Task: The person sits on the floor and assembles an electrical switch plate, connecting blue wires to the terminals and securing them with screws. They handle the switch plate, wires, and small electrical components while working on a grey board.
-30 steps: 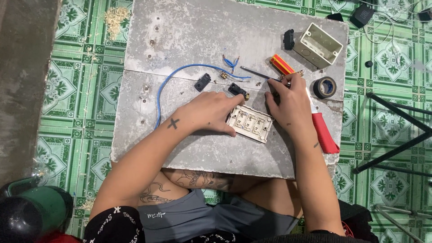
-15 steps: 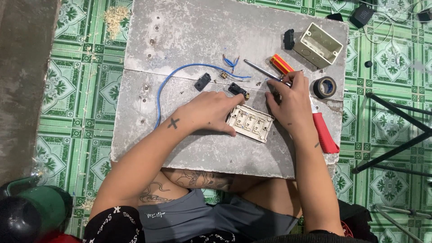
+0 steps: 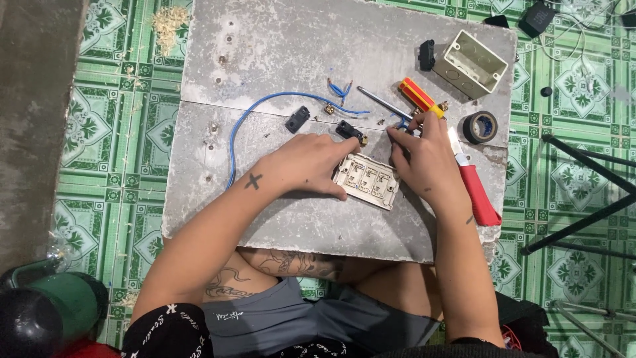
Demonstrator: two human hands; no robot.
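the landmark is the white switch plate point(image 3: 366, 181), which lies near the front middle of the grey slab desk point(image 3: 285, 46).

far to the left of the plate, on the floor, stands a green cylinder point(image 3: 63, 301). on the desk, left of the plate, a blue wire point(image 3: 246, 122) bends from the desk's left part up and toward the middle. the left hand point(image 3: 306, 164) rests flat against the left edge of the plate and covers that corner; its grip is loose, the fingers press the plate and do not close around it. just above the plate lie two small black parts point(image 3: 297, 119) and short blue wire ends point(image 3: 338, 88).

the right hand point(image 3: 424, 159) is at the right edge of the plate, its fingertips pinched narrow on something small that cannot be made out. right above it lies a screwdriver point(image 3: 419, 97) with a red and yellow handle. further right lie a red knife point(image 3: 476, 188), a black tape roll point(image 3: 479, 126) and a beige wall box point(image 3: 471, 64).
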